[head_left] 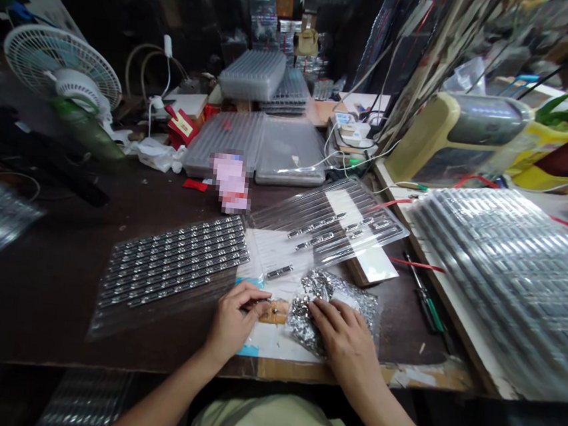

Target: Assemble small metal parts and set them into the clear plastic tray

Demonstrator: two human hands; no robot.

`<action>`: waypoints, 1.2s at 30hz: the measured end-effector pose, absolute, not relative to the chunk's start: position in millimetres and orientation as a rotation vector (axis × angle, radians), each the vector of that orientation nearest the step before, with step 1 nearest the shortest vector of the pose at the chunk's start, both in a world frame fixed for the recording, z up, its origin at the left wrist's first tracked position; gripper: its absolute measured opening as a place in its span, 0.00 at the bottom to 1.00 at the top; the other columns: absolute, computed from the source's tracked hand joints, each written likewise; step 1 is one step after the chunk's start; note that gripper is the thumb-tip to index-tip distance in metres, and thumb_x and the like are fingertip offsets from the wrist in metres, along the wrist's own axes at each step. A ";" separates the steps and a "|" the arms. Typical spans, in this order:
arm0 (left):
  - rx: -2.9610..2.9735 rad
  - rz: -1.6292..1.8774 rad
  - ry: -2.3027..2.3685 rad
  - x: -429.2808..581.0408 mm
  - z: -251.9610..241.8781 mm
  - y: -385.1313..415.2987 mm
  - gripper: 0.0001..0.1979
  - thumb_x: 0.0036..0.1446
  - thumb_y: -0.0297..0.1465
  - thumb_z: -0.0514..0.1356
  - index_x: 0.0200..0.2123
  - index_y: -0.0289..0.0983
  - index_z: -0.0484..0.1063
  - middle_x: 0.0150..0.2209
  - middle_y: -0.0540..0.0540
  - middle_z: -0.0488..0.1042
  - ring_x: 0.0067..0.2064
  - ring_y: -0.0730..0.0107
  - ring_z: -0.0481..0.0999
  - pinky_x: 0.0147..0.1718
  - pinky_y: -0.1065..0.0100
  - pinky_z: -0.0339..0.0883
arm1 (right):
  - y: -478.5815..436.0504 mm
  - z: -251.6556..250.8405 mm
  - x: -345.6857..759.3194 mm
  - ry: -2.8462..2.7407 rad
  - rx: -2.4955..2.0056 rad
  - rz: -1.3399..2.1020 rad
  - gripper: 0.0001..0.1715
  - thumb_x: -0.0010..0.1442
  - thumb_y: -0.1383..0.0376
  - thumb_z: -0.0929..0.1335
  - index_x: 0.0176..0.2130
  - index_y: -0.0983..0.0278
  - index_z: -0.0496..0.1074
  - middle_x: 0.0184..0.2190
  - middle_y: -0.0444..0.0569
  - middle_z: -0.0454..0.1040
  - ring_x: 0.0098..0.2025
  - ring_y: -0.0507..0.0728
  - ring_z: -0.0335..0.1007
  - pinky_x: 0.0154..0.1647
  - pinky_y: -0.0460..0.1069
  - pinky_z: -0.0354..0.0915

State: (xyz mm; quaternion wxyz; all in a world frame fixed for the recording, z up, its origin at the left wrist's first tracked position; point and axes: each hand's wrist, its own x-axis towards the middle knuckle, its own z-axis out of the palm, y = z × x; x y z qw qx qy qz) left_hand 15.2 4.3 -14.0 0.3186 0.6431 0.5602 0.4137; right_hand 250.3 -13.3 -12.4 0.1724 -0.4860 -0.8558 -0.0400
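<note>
**Pinching a tiny metal piece over a tan pad, foil under the other hand**

The left hand (233,322) has its thumb and fingers pinched on a small metal piece (261,302) - hard to say exactly what it is, since the fingers hide most of it - just above a tan pad (277,313) on the surface (42,270). The right hand (345,333) lies spread, pressing on crumpled aluminium foil (317,310), probably keeping it steady. A clear blister tray (328,220) with metal bars sits straight ahead and a tray of metal strips (174,259) sits to the left, both close in, likely for easy reach. A tall stack of clear trays (503,281) sits off to the right.
</note>
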 end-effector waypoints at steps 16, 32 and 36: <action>2.058 0.930 1.399 42.9 -5.2 -0.1 0.07 0.55 0.28 0.63 0.38 0.41 0.78 0.32 0.47 0.75 0.36 0.68 0.74 0.36 0.68 0.67 | -0.2 -11.5 232.2 -2.082 -1.367 0.099 0.07 0.64 0.69 0.62 0.38 0.64 0.69 0.33 0.49 0.73 0.36 0.56 0.64 0.38 0.51 0.60; 2.005 0.952 1.372 41.7 -4.5 1.4 0.05 0.54 0.27 0.63 0.34 0.41 0.79 0.32 0.47 0.77 0.36 0.67 0.75 0.36 0.67 0.68 | -0.3 -7.5 231.9 -1.977 -1.312 0.193 0.12 0.64 0.68 0.62 0.41 0.62 0.74 0.33 0.50 0.73 0.36 0.56 0.67 0.37 0.50 0.66; 2.024 1.013 1.579 14.5 2.1 14.7 0.06 0.56 0.28 0.62 0.36 0.41 0.78 0.33 0.47 0.76 0.37 0.66 0.73 0.38 0.65 0.66 | -4.6 -6.7 220.7 -1.987 -1.265 0.343 0.09 0.63 0.64 0.64 0.36 0.61 0.75 0.31 0.47 0.76 0.34 0.53 0.70 0.36 0.48 0.65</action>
